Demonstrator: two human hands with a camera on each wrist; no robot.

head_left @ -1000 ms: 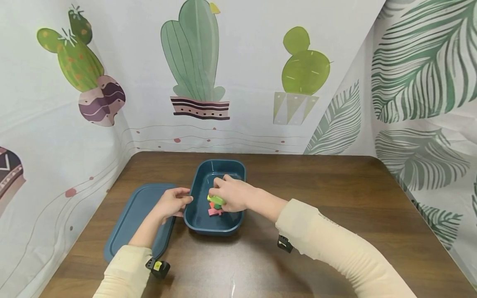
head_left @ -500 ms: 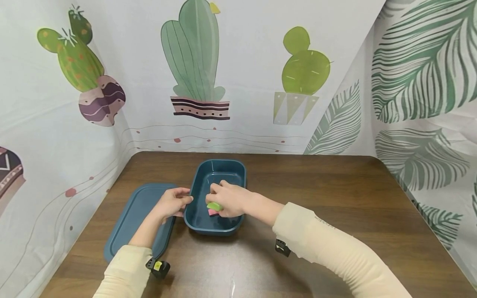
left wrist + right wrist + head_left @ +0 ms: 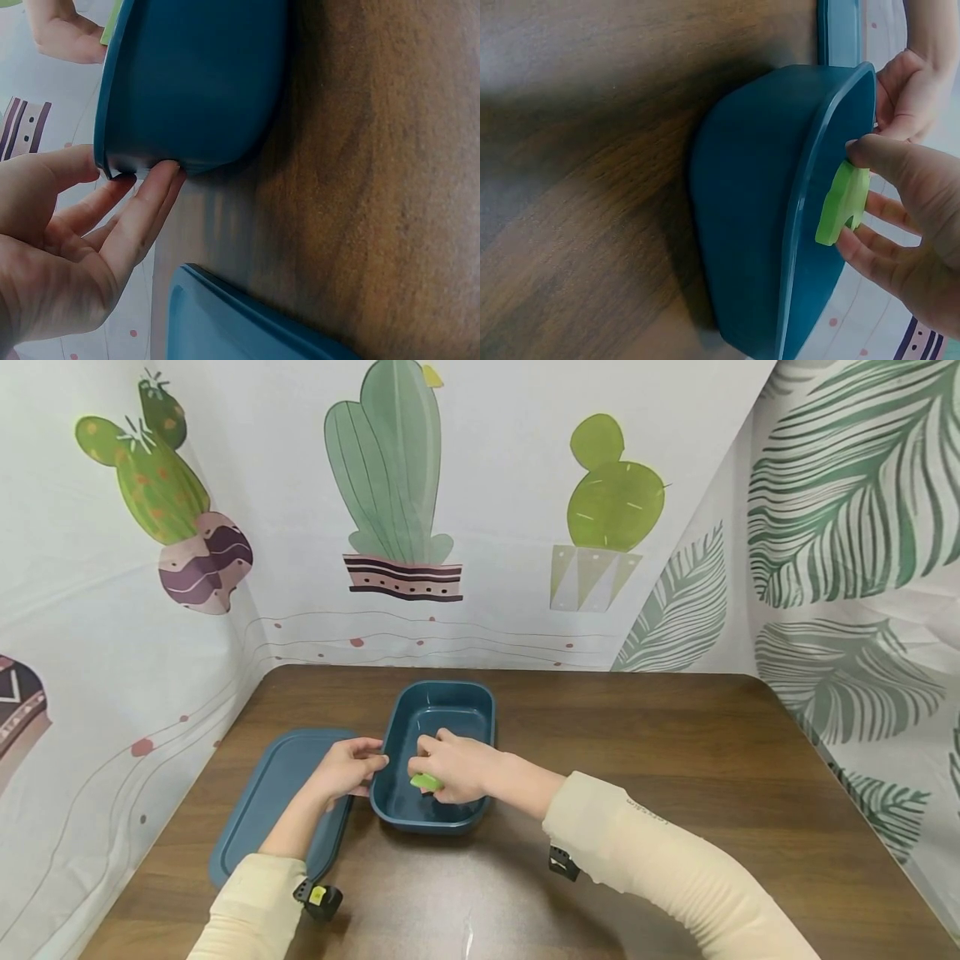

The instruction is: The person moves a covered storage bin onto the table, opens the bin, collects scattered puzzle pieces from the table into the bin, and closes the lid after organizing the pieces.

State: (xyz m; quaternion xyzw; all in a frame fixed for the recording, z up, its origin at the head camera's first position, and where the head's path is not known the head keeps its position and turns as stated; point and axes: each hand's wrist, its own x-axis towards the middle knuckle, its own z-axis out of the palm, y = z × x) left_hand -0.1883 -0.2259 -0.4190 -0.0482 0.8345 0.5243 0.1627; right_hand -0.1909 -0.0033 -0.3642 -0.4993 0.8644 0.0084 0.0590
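Observation:
A deep blue plastic box [image 3: 403, 820] with rounded corners stands on the table. My left hand [image 3: 351, 768] pinches its left rim, thumb over the edge and fingers against the outer wall, as the left wrist view shows. Inside the box, toward its near end, my right hand [image 3: 456, 768] holds a flat bright green block [image 3: 845, 202] with a notched edge between thumb and fingers. In the right wrist view the block overlaps the inside of the box at rim height. The box's floor beneath the right hand is hidden.
A flat blue lid [image 3: 262, 806] lies on the brown wooden table [image 3: 645, 743], left of the box and partly under the left hand and forearm. A cloth backdrop [image 3: 495, 510] printed with cacti hangs behind the table.
My right hand has moved toward the near-left part of the box with the green block. The pink and other coloured pieces seen below it before are now hidden. The left hand stays put.

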